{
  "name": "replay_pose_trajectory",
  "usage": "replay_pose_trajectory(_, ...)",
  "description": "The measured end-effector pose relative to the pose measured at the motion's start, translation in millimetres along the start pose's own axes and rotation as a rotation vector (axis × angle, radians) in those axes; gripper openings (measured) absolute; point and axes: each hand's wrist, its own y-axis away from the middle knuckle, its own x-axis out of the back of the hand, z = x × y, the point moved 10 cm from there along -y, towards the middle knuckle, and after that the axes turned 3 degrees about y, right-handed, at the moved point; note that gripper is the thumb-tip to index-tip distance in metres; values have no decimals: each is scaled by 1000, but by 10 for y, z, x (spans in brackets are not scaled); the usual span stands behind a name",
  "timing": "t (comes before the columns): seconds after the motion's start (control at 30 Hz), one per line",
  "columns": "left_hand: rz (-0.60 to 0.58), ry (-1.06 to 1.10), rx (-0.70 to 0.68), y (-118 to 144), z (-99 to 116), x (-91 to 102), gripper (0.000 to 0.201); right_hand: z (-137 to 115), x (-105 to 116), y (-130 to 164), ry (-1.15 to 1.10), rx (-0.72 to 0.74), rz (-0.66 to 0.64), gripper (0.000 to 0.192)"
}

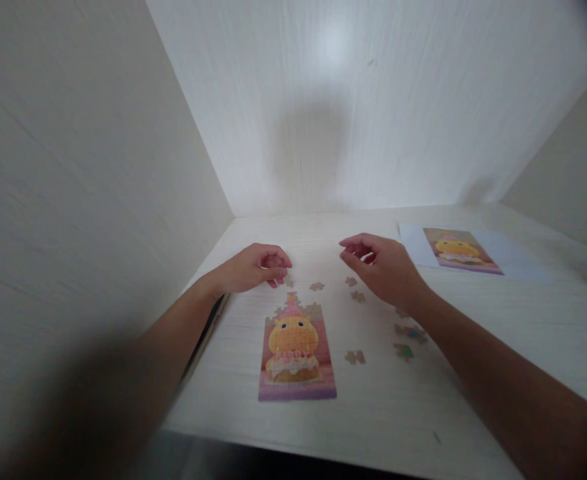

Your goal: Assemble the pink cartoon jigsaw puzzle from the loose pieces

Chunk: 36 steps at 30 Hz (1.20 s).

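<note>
While both forearms reach out over the pale wooden table [383,407], the left hand [253,268] rests low on the surface with its fingers curled inward, the fingertips [277,275] pressed down beside a small loose piece [289,281]; whether it actually pinches that piece cannot be told. The right hand [381,267] hovers just above the table, loosely half-open, thumb and forefinger drawn near each other with nothing visible between them.

The nearly finished puzzle [296,353], showing a yellow cartoon creature in a pink hat, lies flat between the two forearms, nearer the body than both hands, just below the left hand's knuckles. Its top edge is ragged and incomplete. A single piece [316,287] sits between the hands, and two more pieces [355,289] lie just under the right hand's fingers. Another brown piece [355,357] lies right of the puzzle, and a few coloured pieces [407,340] are partly hidden by the right forearm.

Farther right, well apart from the hands, a reference print [461,250] of the same picture lies on a white sheet. Pale panels enclose the table at the left and back.
</note>
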Motion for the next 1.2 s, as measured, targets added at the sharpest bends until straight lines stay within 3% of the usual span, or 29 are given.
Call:
replay_pose_trajectory(0.2,65,58,-136,40,225,-45,30,-189,-537,204,-304,-36,-298,22)
replay_pose_trajectory(0.33,74,56,-186,84,332,-98,29,-258,-717,296,-484,-105,-398,17)
replay_pose_trajectory(0.63,57,172,-202,84,412,-188,30,-211,-732,299,-683,-173,-357,17)
replay_pose_trajectory(0.93,88,111,-158,65,335,-159,30,-256,-755,317,-719,-196,-384,23)
replay_pose_trajectory(1.2,-4,-15,-228,88,428,-273,28,-214,-763,319,-685,-189,-379,30)
